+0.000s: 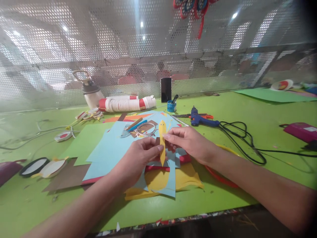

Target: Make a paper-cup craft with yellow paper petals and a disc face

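The fingertips behind the yellow cutout [162,127] are hidden from me, and so is much of the brown piece [158,141] at its back. The cutout stands nearly upright above the paper-strewn worktop [198,211]; the left hand's [138,157] grip is pinched on its lower half, the right hand's [184,138] closed on it just higher. A purple thing [298,132], cut off at far right, bears a pale label [310,129] too blurred to read.
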Demonstrator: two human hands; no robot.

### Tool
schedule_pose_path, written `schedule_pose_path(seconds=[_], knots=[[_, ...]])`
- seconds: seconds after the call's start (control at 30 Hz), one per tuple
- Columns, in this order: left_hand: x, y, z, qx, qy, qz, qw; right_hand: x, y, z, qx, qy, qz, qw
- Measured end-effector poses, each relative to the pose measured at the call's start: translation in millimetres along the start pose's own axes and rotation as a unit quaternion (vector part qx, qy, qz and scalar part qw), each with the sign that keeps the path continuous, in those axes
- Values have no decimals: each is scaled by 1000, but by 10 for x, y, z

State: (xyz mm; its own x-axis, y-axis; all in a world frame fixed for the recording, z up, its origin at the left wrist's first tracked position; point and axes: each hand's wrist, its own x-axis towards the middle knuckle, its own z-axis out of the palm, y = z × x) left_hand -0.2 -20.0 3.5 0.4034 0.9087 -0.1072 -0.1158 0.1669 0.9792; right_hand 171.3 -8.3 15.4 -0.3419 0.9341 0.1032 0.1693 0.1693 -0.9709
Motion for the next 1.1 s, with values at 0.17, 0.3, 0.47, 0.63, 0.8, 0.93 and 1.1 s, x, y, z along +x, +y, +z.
schedule_pose_path(seconds=[0.17,0.3,0.47,0.63,0.8,0.93,1.1], knots=[[-2,38,6,-31,-1,-12,999,-11,-3,-38,-9,-24,18,1000],[2,52,24,-35,4,-26,999,-20,-21,-49,-14,-30,26,999],[6,25,18,-31,3,-27,999,-15,-54,-61,-25,-33,27,999],[19,-8,-8,-25,-5,-23,999,-8,-61,-62,-34,-29,31,999],[9,4,-9,-2,-5,-12,1000,-9,-61,-57,-45,-32,30,998],[-3,18,0,23,-8,6,1000,-13,-71,-57,-52,-31,26,998],[-4,23,10,47,3,12,999,-13,-64,-55,-51,-24,34,998]])
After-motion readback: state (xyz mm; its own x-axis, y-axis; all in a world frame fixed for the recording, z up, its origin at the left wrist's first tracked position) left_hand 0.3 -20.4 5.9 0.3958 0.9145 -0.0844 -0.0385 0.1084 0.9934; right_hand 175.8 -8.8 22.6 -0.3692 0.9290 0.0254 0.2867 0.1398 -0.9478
